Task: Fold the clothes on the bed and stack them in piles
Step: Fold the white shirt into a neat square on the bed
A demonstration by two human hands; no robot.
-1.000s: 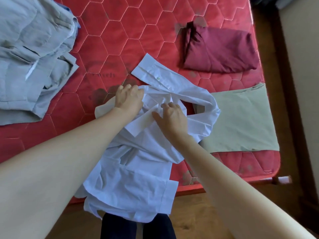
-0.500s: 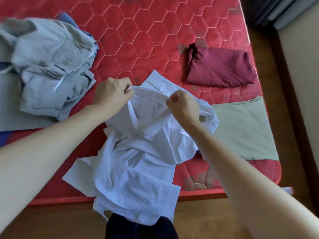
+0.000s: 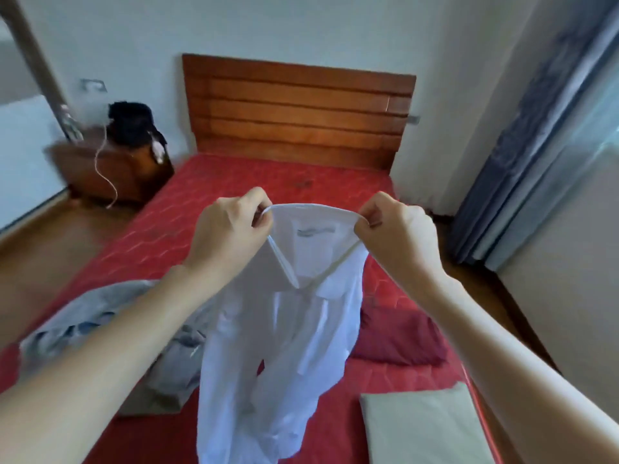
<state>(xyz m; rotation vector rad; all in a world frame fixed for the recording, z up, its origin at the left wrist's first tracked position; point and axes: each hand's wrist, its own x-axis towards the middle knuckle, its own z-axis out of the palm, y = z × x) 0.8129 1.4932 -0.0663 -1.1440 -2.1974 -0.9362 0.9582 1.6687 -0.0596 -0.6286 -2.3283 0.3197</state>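
A white collared shirt [image 3: 288,349] hangs in the air above the red mattress [image 3: 241,195], held up by its collar. My left hand [image 3: 231,236] pinches the collar's left end and my right hand [image 3: 398,236] pinches its right end, both raised at chest height. The shirt's body droops down between my forearms. A folded maroon garment [image 3: 402,336] lies on the bed to the right, partly behind the shirt. A folded pale green garment [image 3: 422,426] lies near the bed's front right corner. A heap of unfolded grey clothes [image 3: 100,316] sits at the left.
A wooden headboard [image 3: 298,108] stands at the far end of the bed. A wooden bedside cabinet [image 3: 110,169] with a dark bag [image 3: 134,125] on it is at the far left. Blue-grey curtains [image 3: 536,128] hang at the right, beside wooden floor.
Both hands have lifted the white shirt off the bed by its collar and spread it apart. My view has swung up from the mattress to the headboard and walls.
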